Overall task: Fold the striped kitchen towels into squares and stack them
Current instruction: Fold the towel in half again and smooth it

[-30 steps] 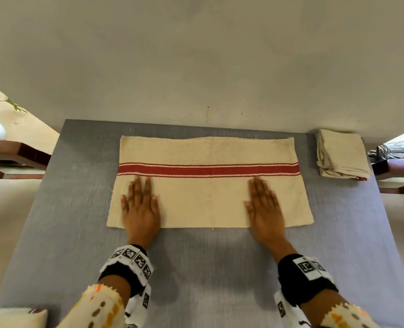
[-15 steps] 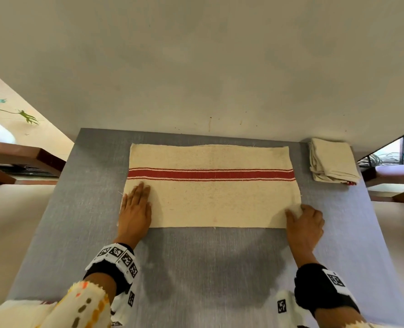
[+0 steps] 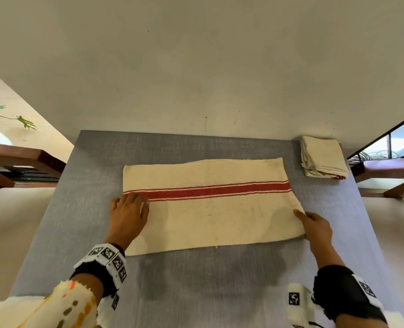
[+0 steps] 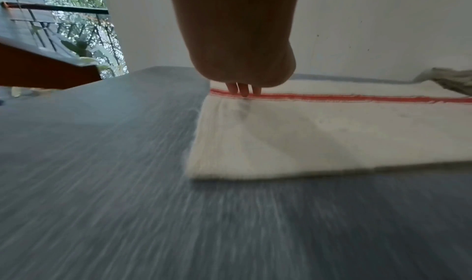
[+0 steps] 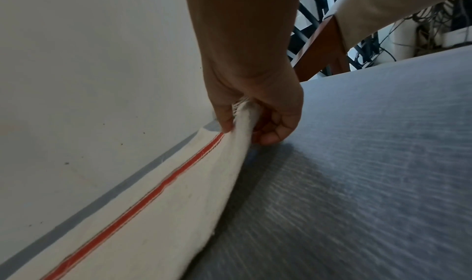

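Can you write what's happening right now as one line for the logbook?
left hand flat on striped towel | right hand pinches towel's right edge, lifting | folded stack far right

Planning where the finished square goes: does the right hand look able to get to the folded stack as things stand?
Probably yes. The stack sits on the table's far right corner, with bare table between it and the right hand. But that hand is gripping the towel's right edge.

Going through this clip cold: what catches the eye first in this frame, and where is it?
The cream towel with its red stripe spreads across the middle of the grey table. The right hand pinches its right edge and lifts it, while the left hand lies on its left end. A folded stack sits at the far right corner.
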